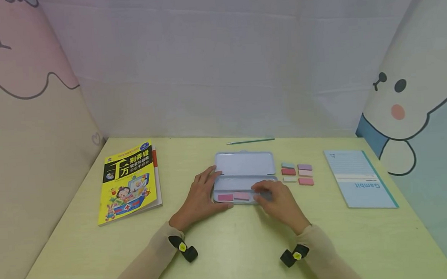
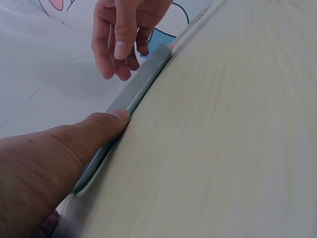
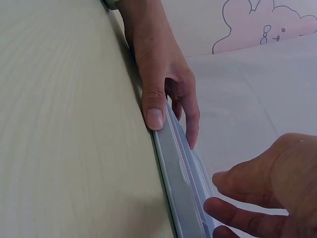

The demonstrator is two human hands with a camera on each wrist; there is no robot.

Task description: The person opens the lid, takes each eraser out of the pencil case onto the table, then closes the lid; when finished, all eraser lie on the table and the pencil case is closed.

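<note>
A pale tin pencil case lies on the table with its lid folded back. Inside its front part are a deep pink block and a light pink block, eraser-like in shape. My left hand grips the case's left end, the thumb against the front wall. Over the right end hovers my right hand, fingers loosely bent. In the left wrist view, nothing shows between the fingers of that right hand. It hides part of the case's right compartment.
Right of the case, several small coloured blocks lie in two columns. A green pencil lies behind the lid. A yellow book is at the left, and a pale blue notebook at the right. A white cloth hangs behind the table.
</note>
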